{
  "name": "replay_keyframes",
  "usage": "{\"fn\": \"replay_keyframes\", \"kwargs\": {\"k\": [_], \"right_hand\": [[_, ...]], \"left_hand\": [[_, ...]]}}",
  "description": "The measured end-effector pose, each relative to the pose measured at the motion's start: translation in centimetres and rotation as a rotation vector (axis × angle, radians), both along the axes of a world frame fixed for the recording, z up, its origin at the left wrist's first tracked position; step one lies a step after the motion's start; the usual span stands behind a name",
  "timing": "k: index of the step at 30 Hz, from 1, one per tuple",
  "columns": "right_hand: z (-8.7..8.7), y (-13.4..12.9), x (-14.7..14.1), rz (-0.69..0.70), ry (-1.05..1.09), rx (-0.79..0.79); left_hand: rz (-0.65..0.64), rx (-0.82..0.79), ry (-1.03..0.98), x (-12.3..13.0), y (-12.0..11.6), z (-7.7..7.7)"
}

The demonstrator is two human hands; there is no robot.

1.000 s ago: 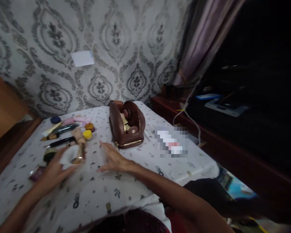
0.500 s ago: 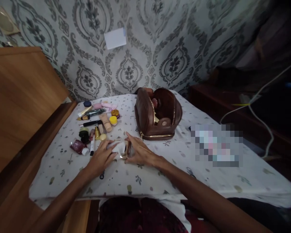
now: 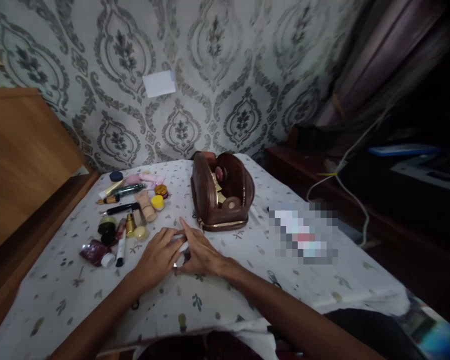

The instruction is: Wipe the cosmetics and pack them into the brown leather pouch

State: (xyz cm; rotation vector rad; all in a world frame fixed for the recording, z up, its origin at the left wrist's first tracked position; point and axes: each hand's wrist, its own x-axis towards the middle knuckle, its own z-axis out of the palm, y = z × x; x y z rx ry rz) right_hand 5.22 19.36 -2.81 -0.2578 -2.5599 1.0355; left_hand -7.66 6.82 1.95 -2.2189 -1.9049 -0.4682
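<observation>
My left hand (image 3: 154, 256) and my right hand (image 3: 203, 252) meet low over the front middle of the table. Between them is a small shiny item (image 3: 179, 259), partly white and partly clear. Fingers hide most of it, so its kind is unclear. Both hands are closed around it, left fingertips pressing from the left, right thumb and fingers from the other side. Just behind stands a brown toiletry bag (image 3: 225, 200), unzipped, with a few items inside. Left of my hands lie a dark red bottle with a white cap (image 3: 97, 253) and a white tube with a black end (image 3: 121, 249).
Several cosmetics lie at the left, among them a beige tube (image 3: 145, 206), a yellow-lidded jar (image 3: 158, 202) and a black pen-like stick (image 3: 120, 208). A blurred-out item (image 3: 303, 232) is at the right. A wooden panel (image 3: 26, 165) borders the left; a white cable (image 3: 354, 185) hangs right.
The view has shifted, so the table contents appear further left and lower. My hands have come closer together, and less of the small shiny item shows between them.
</observation>
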Motion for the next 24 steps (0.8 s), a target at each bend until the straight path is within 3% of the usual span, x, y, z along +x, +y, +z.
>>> {"fn": "replay_keyframes", "kwargs": {"k": [10,24], "right_hand": [[0.4,-0.2,0.1,-0.035,-0.040,0.010],[0.7,-0.1,0.2,-0.052,-0.102,-0.072]], "left_hand": [[-0.007,0.212,0.047,-0.8,0.2,-2.8],[0.149,0.346,0.124,-1.2,0.0,-3.3]]}}
